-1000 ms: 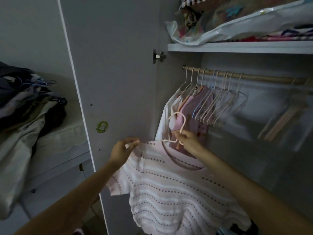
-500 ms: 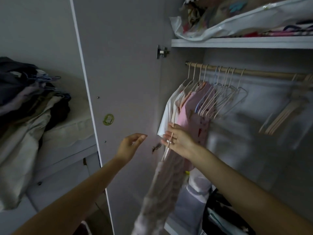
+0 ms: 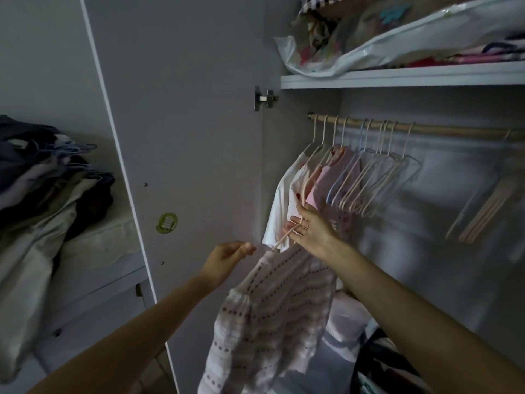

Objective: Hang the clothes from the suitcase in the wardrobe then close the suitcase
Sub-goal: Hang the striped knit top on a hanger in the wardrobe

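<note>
While the right hand (image 3: 311, 233) grips a pale pink hanger (image 3: 305, 194) by its neck, fingers (image 3: 294, 223) closed around the wire, the striped knit top (image 3: 272, 311) hangs from it below the wrist, well under the wooden rail (image 3: 426, 129). The left hand (image 3: 227, 258) hovers just beside the top's shoulder, fingers loosely curled and holding nothing, thumb and forefinger close together but apart from the fabric as far as I can tell.

Several things could go wrong from here. The top looks draped unevenly, bunched to one side, so a tilt of the hanger on the way up could let the knit slide off one arm and drop to the wardrobe floor. The hook has to rise past the garments already hung (image 3: 301, 189) at the left end of the rail; it could snag a neighbouring hanger's hook or catch in the open knit, which would pull a thread. The free stretch of rail lies further right, beyond a cluster of empty hangers (image 3: 377, 183), and pushing into the crowded left end could knock one of those loose. The open wardrobe door (image 3: 184, 137) stands close to the left hand, leaving little room to steady the shoulder. The suitcase is not in view.
</note>
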